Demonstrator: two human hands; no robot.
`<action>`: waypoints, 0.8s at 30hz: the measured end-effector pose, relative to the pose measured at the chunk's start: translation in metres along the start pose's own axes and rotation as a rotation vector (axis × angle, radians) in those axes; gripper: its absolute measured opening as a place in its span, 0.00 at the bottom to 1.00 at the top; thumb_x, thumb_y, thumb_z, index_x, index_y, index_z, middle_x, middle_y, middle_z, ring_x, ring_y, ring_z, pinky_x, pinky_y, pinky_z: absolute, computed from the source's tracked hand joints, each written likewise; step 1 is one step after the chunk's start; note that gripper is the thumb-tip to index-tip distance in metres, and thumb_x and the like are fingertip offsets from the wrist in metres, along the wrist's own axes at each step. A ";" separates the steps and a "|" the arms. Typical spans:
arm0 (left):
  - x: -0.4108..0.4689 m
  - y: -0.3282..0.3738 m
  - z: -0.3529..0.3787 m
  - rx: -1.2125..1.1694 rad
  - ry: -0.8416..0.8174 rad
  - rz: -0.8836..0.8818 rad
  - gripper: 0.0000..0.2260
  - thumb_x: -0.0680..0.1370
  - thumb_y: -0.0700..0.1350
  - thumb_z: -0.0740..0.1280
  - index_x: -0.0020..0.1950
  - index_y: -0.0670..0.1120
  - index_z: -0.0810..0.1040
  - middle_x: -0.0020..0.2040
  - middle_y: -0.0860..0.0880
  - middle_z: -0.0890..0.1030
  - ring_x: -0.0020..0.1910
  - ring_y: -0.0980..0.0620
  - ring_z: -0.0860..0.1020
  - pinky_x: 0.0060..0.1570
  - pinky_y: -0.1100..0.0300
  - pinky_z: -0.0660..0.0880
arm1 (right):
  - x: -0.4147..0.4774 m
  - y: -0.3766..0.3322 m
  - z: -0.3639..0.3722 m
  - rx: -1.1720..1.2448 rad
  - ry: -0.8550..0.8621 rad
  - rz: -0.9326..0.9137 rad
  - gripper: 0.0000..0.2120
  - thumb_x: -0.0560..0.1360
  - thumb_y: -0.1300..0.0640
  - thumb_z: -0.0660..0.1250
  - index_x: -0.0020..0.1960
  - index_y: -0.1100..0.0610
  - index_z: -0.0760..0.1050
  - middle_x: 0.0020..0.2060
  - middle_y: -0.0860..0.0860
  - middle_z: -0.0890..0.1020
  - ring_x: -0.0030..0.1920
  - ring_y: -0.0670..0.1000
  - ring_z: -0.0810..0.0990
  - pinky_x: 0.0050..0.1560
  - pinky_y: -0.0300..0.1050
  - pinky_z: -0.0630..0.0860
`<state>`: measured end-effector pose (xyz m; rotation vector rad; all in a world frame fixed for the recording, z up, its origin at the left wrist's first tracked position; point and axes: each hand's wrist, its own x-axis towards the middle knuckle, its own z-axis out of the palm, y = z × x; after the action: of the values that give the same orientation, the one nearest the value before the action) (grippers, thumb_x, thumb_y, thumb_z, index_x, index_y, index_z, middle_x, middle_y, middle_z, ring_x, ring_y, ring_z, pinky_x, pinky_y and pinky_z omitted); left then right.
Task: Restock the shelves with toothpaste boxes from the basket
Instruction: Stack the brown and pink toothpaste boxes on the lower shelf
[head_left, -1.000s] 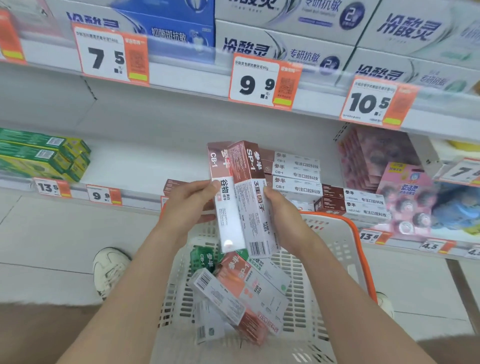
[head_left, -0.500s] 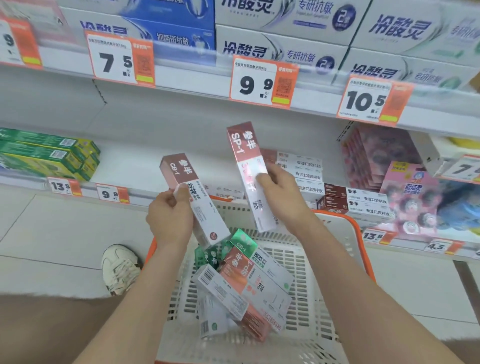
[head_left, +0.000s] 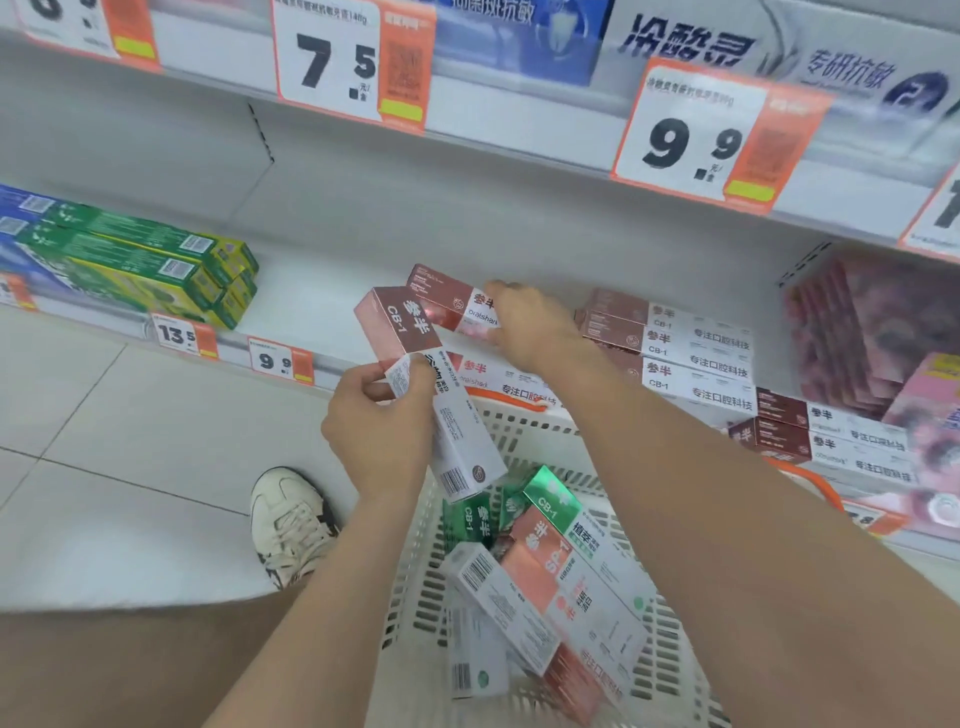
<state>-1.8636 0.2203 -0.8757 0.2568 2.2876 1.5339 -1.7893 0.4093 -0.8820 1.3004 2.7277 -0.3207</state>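
Note:
My left hand (head_left: 382, 431) grips a brown-and-white CB-1 toothpaste box (head_left: 410, 343), held tilted above the white basket (head_left: 524, 431). My right hand (head_left: 524, 322) reaches over the lower shelf (head_left: 311, 291) and holds a red-and-white toothpaste box (head_left: 447, 299) lying flat on top of another box of the same brand (head_left: 498, 382). Beside it on the right stands a stack of brown CB-1 boxes (head_left: 675, 343). Several green, red and white boxes (head_left: 545, 566) lie jumbled in the basket.
Green toothpaste boxes (head_left: 140, 260) fill the shelf's left end, with bare shelf between them and the red box. Price tags (head_left: 280, 358) line the shelf edge. Pink packs (head_left: 857, 332) sit at right. A white shoe (head_left: 291, 525) stands on the tiled floor by the basket.
My right hand has carried its red box from above the basket onto the lower shelf and laid it flat. My left hand keeps the CB-1 box raised. The view has moved closer to the shelf.

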 end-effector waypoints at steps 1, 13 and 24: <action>0.000 -0.001 0.001 -0.008 0.007 -0.002 0.09 0.74 0.56 0.74 0.51 0.55 0.84 0.41 0.54 0.84 0.40 0.70 0.78 0.37 0.80 0.67 | 0.004 0.000 0.007 -0.021 -0.030 0.005 0.16 0.78 0.64 0.70 0.64 0.57 0.71 0.50 0.55 0.81 0.51 0.61 0.82 0.45 0.51 0.71; -0.005 -0.001 0.006 0.018 -0.003 0.047 0.10 0.75 0.57 0.73 0.52 0.55 0.85 0.43 0.56 0.85 0.42 0.70 0.79 0.42 0.77 0.69 | -0.024 0.010 0.021 0.223 -0.213 0.076 0.16 0.77 0.69 0.57 0.63 0.59 0.74 0.60 0.59 0.79 0.56 0.61 0.79 0.54 0.55 0.79; -0.069 0.017 0.018 -0.226 -0.639 -0.053 0.10 0.84 0.45 0.69 0.60 0.39 0.83 0.50 0.44 0.89 0.48 0.45 0.88 0.51 0.49 0.86 | -0.175 0.051 -0.011 0.941 -0.013 0.095 0.21 0.85 0.45 0.61 0.77 0.49 0.71 0.61 0.49 0.84 0.50 0.43 0.84 0.43 0.38 0.80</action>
<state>-1.7938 0.2178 -0.8524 0.5295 1.6023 1.4071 -1.6397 0.3112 -0.8466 1.5321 2.5207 -1.7265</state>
